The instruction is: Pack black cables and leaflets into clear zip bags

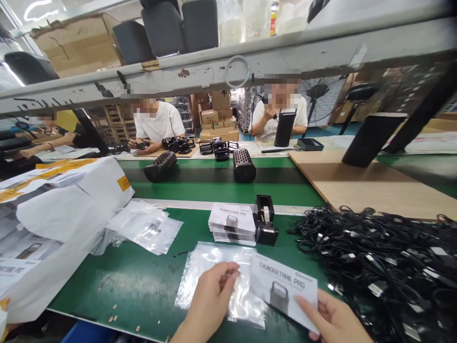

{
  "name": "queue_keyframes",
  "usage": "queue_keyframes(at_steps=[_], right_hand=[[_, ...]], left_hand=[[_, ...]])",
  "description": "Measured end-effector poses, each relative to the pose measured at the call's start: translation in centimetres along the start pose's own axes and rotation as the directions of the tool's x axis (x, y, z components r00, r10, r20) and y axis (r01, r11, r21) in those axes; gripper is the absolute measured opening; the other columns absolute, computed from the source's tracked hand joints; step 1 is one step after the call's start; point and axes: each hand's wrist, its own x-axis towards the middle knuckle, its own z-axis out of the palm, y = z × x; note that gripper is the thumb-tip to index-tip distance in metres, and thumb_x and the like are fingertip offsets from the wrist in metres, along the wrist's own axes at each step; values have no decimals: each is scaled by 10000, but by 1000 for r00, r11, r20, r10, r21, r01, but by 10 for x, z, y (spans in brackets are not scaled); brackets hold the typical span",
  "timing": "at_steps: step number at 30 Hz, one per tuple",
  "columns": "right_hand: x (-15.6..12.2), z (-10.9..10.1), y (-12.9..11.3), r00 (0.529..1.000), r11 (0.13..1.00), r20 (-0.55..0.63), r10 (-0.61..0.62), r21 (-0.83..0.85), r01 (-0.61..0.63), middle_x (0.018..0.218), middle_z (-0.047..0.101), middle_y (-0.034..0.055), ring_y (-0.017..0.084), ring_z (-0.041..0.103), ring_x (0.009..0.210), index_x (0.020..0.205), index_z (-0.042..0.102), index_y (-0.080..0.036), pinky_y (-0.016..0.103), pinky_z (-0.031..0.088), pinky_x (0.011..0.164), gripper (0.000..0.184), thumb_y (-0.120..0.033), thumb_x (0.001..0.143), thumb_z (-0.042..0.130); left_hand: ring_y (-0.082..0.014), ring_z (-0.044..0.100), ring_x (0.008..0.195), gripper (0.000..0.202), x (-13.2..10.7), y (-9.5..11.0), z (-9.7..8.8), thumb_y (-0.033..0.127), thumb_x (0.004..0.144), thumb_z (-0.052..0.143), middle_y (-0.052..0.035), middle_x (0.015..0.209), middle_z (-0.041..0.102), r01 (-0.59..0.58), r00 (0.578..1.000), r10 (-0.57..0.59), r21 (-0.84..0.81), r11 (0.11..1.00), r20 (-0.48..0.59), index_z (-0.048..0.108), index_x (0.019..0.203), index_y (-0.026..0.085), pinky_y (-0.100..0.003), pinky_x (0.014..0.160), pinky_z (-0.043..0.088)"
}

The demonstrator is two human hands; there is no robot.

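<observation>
Head view: your right hand [330,312] is gripping an unbagged booklet [282,290]; your left hand [212,295] is partly covering clear bags [246,302], its grip unclear.

Single head view: faces forward and down, close above green worktop [135,281].

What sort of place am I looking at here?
Most likely a factory assembly line: a long green work surface holds a heap of black cables and a stack of printed booklets, and a person in white works across from it.
</observation>
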Motion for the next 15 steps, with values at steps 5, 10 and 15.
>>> queue_keyframes(at_steps=[5,10,15], right_hand=[[-2,-23,5,987,999,-158,-31,-17,28,528,596,18,132,479,394,884,634,-138,222,341,328,401,-463,655,580],[-8,-27,-5,984,997,-179,4,71,9,520,579,3,112,477,403,921,619,-115,206,358,346,439,-473,670,580],[-9,-22,-5,983,993,-180,26,118,-4,559,605,11,104,475,400,915,634,-129,203,349,337,406,-450,670,587]], left_hand=[[-155,539,649,115,12,1,16,143,741,501,-19,762,582,-159,985,173,496,853,19,600,722,197,-279,637,426],[-225,545,779,66,19,-4,35,229,736,565,-52,767,574,-155,987,155,520,840,44,596,706,179,-354,712,421],[-223,553,731,153,23,-12,35,333,717,604,-36,724,574,-85,994,112,578,812,-11,611,658,192,-347,674,424]])
